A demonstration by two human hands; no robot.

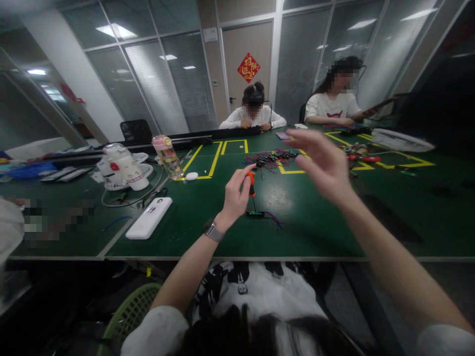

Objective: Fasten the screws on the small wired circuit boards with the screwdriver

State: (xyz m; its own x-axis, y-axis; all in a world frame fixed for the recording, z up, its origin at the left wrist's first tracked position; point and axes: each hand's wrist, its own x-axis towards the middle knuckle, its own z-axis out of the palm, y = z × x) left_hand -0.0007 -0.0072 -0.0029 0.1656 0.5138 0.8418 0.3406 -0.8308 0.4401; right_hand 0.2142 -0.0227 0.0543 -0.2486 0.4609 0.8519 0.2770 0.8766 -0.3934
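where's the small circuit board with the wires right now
In the head view, the small circuit board lies on the green table, directly under the screwdriver in the left hand.

My left hand (234,197) grips an orange screwdriver (252,184), tip down over a small wired part (257,214) on the green counter (315,222). My right hand (323,165) is raised, fingers (302,141) spread, blurred. Wire pile (272,159) beyond. White power bank (149,217) left.
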